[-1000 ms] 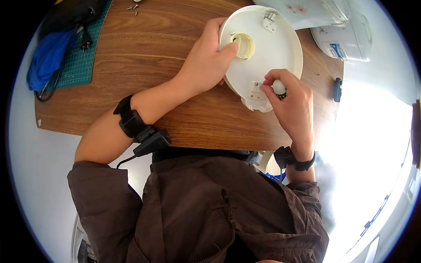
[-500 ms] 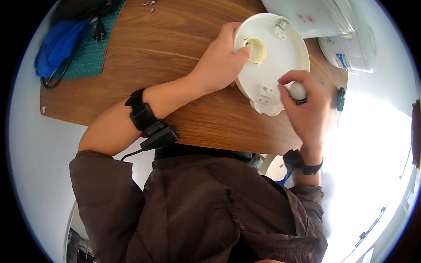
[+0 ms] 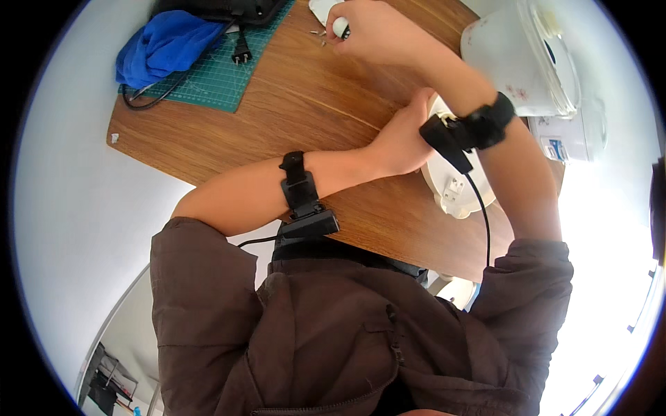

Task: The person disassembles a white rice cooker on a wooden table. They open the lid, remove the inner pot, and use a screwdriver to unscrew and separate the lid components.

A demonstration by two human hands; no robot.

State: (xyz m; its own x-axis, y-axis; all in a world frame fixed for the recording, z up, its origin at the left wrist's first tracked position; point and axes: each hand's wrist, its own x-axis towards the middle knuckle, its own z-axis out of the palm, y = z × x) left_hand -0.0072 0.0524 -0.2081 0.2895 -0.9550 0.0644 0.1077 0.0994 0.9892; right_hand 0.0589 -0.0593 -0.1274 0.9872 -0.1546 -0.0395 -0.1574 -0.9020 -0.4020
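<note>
Reaching across to the bench's far edge, the right hand (image 3: 378, 31) crossed over the left forearm, fingers pinched on a small white knob-like object (image 3: 340, 26) beside tiny screws (image 3: 320, 38). Left hand (image 3: 401, 142) lay flat, fingers spread, steadying the white round appliance base (image 3: 458, 194) near the bench's right edge.

One green cutting mat (image 3: 232, 73), one blue cloth (image 3: 166, 45), two wrist straps (image 3: 300, 186).

One label noted: a small rectangular sticker (image 3: 555, 149), blue and white, on the white appliance (image 3: 576, 132) at the right of the frame.
</note>
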